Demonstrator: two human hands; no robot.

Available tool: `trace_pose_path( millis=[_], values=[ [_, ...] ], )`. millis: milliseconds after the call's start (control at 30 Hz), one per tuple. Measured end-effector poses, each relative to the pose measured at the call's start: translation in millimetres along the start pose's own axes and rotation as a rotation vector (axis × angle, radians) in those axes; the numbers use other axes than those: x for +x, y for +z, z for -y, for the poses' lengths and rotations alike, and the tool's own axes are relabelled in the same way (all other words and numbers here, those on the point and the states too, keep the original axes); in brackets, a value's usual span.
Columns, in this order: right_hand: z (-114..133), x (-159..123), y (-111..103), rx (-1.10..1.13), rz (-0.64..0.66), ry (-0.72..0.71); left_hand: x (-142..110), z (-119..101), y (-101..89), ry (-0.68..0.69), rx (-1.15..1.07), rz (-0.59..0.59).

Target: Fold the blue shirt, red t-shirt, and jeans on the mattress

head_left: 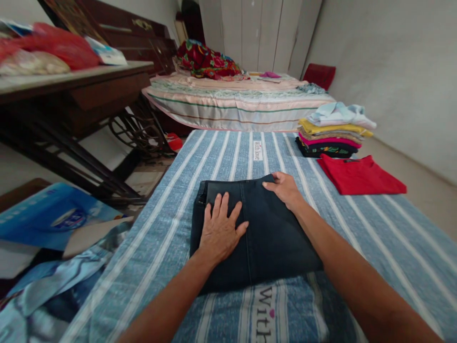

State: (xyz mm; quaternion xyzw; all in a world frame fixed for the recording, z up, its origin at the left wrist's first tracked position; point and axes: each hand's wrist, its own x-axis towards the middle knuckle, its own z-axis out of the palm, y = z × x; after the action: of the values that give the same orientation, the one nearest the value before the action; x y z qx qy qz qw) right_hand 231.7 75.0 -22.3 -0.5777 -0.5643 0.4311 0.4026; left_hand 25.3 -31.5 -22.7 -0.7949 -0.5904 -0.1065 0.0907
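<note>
Folded dark trousers point(271, 233) lie on the striped blue bedsheet point(160, 267) in front of me. My left hand point(221, 228) rests flat on their left half, fingers spread. At the far right corner, my right hand point(283, 188) pinches the trousers' edge between thumb and fingers. To the right lies a folded red shirt point(364, 176). Behind it a stack of folded clothes point(332, 136) has a pale blue piece on top, with yellow, pink and black ones below.
Left of the bed stand a table with a treadle base point(110, 81), a blue box point(57, 216) and a heap of clothes point(53, 295). A second bed point(235, 105) with a red floral blanket point(210, 59) is at the back. A wall point(389, 62) runs along the right.
</note>
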Motion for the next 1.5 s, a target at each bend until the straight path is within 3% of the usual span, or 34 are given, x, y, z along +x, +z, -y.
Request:
trace_pose_path(
  millis=[133,233,300,433,500,567,733,867,1267,1400,1500],
  values=[
    [-3.5,0.8,0.7,-0.482,-0.090,-0.031,-1.3,-0.7,1.6,-0.076,-0.026,-0.018],
    [8.5,-8.5,0.9,-0.718,-0.096,-0.033,-1.8,0.0,4.9,-0.077,-0.046,0.002],
    [27.6,-22.1,3.3,-0.926,-0.080,-0.125,-2.1,0.4,6.9,-0.078,-0.054,0.011],
    [69.8,-59.1,17.1,-1.165,0.071,-0.418,-2.2,-0.2,7.0,-0.090,-0.065,0.018],
    [77.2,-74.2,28.0,-1.186,0.072,-0.551,-2.3,-0.6,5.7,-0.081,-0.076,0.017],
    [69.3,-82.2,38.9,-1.145,0.074,-0.597,-2.5,-0.7,4.7,-0.072,-0.084,0.011],
    [12.7,-76.0,52.8,-1.022,0.121,-0.344,-3.3,-0.3,6.8,-0.080,-0.099,0.010],
    [-11.0,-70.2,52.0,-0.993,0.077,-0.276,-3.8,0.6,9.2,-0.082,-0.108,0.020],
    [-2.9,-74.6,50.9,-1.030,0.057,-0.244,-2.6,1.4,6.0,-0.089,-0.134,0.072],
    [14.8,-105.2,43.0,-1.025,0.051,-0.304,6.7,13.1,-7.5,-0.106,-0.226,0.144],
    [25.5,-137.3,43.6,-0.977,0.111,-0.385,12.5,15.2,-20.0,-0.132,-0.269,0.131]
  ],
)
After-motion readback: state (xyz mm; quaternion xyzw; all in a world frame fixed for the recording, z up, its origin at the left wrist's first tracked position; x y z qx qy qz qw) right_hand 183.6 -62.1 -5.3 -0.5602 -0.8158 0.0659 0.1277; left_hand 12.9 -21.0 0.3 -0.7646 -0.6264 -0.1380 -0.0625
